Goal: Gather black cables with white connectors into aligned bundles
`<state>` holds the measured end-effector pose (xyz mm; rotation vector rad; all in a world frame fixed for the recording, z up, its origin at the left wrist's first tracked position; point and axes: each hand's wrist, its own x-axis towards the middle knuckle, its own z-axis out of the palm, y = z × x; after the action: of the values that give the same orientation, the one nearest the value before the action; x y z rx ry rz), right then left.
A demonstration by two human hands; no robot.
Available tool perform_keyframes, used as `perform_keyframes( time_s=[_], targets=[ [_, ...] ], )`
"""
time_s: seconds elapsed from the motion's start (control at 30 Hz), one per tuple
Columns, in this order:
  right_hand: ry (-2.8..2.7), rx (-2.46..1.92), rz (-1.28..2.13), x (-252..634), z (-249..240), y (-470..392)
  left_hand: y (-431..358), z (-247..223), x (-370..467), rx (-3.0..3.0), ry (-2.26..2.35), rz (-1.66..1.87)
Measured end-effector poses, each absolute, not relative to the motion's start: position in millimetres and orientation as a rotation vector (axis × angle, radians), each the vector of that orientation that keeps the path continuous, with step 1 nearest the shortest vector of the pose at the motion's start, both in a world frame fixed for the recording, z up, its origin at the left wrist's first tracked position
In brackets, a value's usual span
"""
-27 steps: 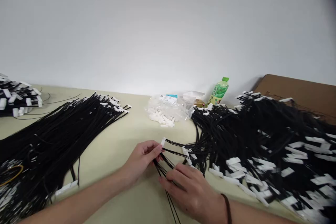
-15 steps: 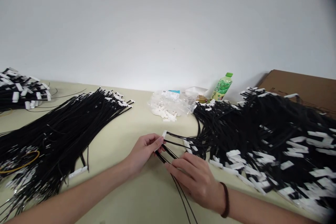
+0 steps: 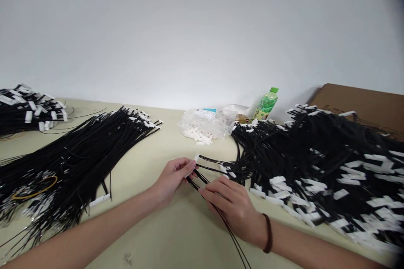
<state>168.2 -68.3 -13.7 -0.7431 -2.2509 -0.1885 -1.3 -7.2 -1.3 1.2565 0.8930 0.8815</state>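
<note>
Between thumb and fingers, my left hand point(image 3: 174, 175) pinches a white plastic connector point(image 3: 196, 159) near the table's middle. Thin black wires point(image 3: 211, 167) run from that connector toward the pile on the right. My right hand point(image 3: 227, 202) is closed around black wires point(image 3: 236, 243) just below and right of the connector; their lower ends hang toward me. The wire ends at the connector are partly hidden by my left fingers. Close behind my right hand lies another white connector point(image 3: 224, 171).
A big heap of black cables with white connectors point(image 3: 296, 151) covers the right side. More cable bundles point(image 3: 91, 151) lie left, with a yellow band point(image 3: 34, 193). A clear bag of white connectors point(image 3: 202, 128), a green bottle point(image 3: 267, 104) and a cardboard box point(image 3: 362, 103) stand behind.
My right hand has shifted slightly, and the wires hanging below it have swung right. My left hand keeps its pinch on the connector. The whole view has turned slightly.
</note>
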Motion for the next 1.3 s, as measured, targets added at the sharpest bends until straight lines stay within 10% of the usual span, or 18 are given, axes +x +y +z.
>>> perform_keyframes(
  time_s=[0.9,1.3],
  targets=[
    [-2.543,-0.579,-0.218,169.0,-6.7,-65.7,-9.7,1.0,-1.9,1.258,0.882,0.867],
    [-1.731,-0.824,0.845,172.3,14.7,-66.2,-9.6,0.3,-1.6,1.26,0.873,0.855]
  ],
)
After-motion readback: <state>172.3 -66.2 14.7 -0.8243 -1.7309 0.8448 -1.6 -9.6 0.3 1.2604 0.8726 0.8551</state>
